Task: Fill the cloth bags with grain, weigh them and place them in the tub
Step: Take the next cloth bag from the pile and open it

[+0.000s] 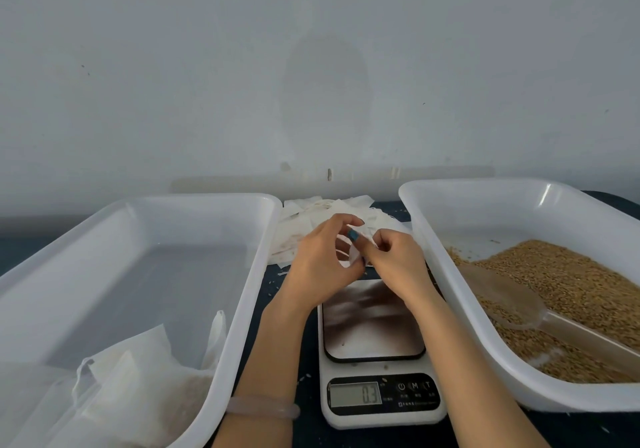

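One cloth bag is being pinched by the curled fingers of the left hand and right hand, over the far end of the scale, which is showing 0.3. Spare bags are lying just behind. Filled bags are sitting in the left tub; grain and a scoop are sitting in the right tub, on the dark surface.

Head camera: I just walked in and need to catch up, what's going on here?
A person's left hand and right hand pinch an empty cloth bag above the scale, apparently opening it. The scoop lies in the grain in the right tub. At least one filled bag already sits in the left tub.
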Tool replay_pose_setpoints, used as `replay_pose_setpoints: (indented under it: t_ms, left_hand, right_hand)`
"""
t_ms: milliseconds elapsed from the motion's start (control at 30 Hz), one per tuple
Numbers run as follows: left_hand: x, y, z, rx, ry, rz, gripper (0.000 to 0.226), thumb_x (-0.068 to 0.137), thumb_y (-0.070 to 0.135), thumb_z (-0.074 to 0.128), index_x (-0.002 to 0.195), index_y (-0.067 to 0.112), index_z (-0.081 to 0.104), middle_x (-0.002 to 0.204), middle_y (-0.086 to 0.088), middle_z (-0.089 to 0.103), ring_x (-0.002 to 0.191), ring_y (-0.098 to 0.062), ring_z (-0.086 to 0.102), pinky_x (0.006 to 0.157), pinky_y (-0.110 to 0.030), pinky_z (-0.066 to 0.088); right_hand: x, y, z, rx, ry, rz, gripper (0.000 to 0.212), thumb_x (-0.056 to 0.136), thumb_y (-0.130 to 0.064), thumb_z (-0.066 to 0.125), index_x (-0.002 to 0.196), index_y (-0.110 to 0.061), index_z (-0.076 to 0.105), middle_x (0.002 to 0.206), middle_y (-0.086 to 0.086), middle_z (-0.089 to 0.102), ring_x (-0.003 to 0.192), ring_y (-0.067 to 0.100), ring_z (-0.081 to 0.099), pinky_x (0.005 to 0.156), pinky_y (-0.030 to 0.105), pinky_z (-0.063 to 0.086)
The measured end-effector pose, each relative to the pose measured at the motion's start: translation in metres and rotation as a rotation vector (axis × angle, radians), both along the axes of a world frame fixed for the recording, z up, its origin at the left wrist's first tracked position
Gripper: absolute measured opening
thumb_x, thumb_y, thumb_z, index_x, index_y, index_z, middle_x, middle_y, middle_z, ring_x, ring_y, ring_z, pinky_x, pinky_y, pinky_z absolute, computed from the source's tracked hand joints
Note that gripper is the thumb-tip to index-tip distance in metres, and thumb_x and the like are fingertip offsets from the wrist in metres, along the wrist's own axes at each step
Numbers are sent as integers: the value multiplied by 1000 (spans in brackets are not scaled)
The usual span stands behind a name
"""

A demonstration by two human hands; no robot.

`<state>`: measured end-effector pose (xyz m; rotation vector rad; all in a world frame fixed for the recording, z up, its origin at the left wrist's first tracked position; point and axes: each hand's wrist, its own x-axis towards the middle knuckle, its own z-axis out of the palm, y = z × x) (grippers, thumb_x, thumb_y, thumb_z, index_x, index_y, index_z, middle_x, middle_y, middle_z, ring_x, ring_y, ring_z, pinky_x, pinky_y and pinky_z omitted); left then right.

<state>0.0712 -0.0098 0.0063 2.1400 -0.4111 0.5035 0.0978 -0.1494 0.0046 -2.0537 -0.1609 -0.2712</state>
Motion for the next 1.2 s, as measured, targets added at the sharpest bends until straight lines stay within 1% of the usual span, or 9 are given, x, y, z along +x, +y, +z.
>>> replay_pose_setpoints:
  t_ms: [67,200,400,567,733,933,1067,1133,1200]
  left_hand:
    - [0,-1,0,35,-11,56,43,82,11,69,118,28,54,99,16,58,79,-5,65,69,-22,56]
    - [3,0,1,1,-46,236,29,87,11,66,113,20,54,93,9,63,72,-10,66,72,-34,56]
    - [4,1,2,-81,-110,479,29,83,9,65,108,15,51,106,5,59,79,-15,63,70,-37,54]
    - [3,0,1,-71,-188,333,39,80,7,64,115,21,60,120,5,52,108,-11,54,87,-28,50]
    - [0,4,-2,226,-290,117,62,74,24,66,135,21,55,143,-1,48,135,-17,42,110,-27,34]
    - [6,1,-10,286,-243,225,78,69,33,86,135,12,50,122,0,61,119,-19,54,107,-32,38]
    - [3,2,-11,141,-128,200,92,62,39,86,141,22,43,136,-1,39,130,-18,38,102,-30,41]
    - [4,1,-10,87,-69,193,78,64,34,84,132,17,50,139,-2,36,132,-19,35,104,-29,40]
    - [6,2,-10,127,-112,259,57,69,23,83,118,7,58,130,-7,50,124,-25,44,102,-32,41]
  right_hand:
    - [-1,-1,0,7,-24,29,41,87,-46,69,60,-25,46,49,-14,48,50,2,47,50,12,35]
    - [-2,-1,4,67,-43,120,18,85,-37,75,85,-26,62,80,-11,67,73,3,62,66,15,45]
    - [-7,6,3,2,-146,6,24,84,-17,71,84,-28,50,75,-10,63,70,4,63,63,16,45]
    - [-10,6,6,-149,-270,-64,21,88,-18,69,86,-26,49,75,-14,57,68,1,56,58,10,36]
    - [-10,4,9,-57,-256,-26,13,93,-21,65,95,-28,53,79,-15,60,74,-2,58,62,8,40]
    - [-12,6,15,-8,-248,112,11,96,-13,60,97,-23,65,91,-13,67,84,2,62,74,10,47]
    - [-16,6,19,-13,-206,231,22,97,-9,57,92,-29,62,91,-21,63,89,-7,58,74,10,46]
    - [-17,7,20,-38,-207,246,23,98,-11,56,90,-33,61,94,-17,64,91,0,58,77,21,51]
    - [-16,7,19,-89,-251,232,23,98,-12,55,91,-32,61,97,-14,65,92,5,58,79,25,50]
